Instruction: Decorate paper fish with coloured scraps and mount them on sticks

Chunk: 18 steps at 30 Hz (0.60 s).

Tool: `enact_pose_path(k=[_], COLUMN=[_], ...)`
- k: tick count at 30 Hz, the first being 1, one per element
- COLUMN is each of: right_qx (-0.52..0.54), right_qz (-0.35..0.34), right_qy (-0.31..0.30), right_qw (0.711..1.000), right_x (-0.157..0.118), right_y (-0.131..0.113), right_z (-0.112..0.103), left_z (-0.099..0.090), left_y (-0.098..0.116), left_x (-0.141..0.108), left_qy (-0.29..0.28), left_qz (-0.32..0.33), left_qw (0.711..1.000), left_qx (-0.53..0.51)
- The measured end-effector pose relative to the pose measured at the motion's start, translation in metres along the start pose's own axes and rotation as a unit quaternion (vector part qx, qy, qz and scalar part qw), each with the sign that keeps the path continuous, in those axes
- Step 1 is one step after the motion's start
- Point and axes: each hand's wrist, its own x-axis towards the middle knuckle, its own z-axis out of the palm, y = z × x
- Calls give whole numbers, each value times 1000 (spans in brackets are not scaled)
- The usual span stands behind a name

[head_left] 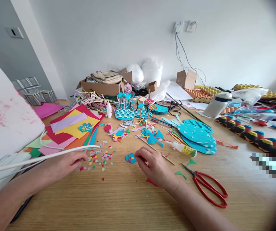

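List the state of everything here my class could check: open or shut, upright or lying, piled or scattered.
Red-handled scissors, lying, blades seemingly shut
Yellow-labelled bottle, lying on its side
Small white bottle, upright
White container, lid on
Large cardboard box, open, bag on top
Paper bits, scattered
Coloured sheets, piled, overlapping
Blue ovals, stacked, overlapping
Blue paper fish, lying, right hand at its edge

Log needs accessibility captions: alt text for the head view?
A person's right hand is at the edge of a small blue paper cutout with coloured spots; the left hand is beside scattered multicoloured paper bits. Red-handled metal scissors lie on the wooden table.
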Motion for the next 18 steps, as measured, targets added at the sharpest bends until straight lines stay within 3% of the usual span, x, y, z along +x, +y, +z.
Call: enact_pose_path(k=[4,9,14,18], right_qx=[3,13,6,5], right_qz=[-5,11,55,59], right_qy=[13,93,165,179], right_qw=[1000,995,985,982], right_x=[-4,-5,-4,-3], right_y=[3,4,9,12], right_z=[1,-6,-13,-14], left_z=[17,32,35,34], left_y=[9,17,18,6], left_x=[6,10,12,17], left_qy=[-14,-8,4,25], left_qz=[41,27,39,54], left_qw=[999,998,996,996], left_qx=[16,53,82,71])
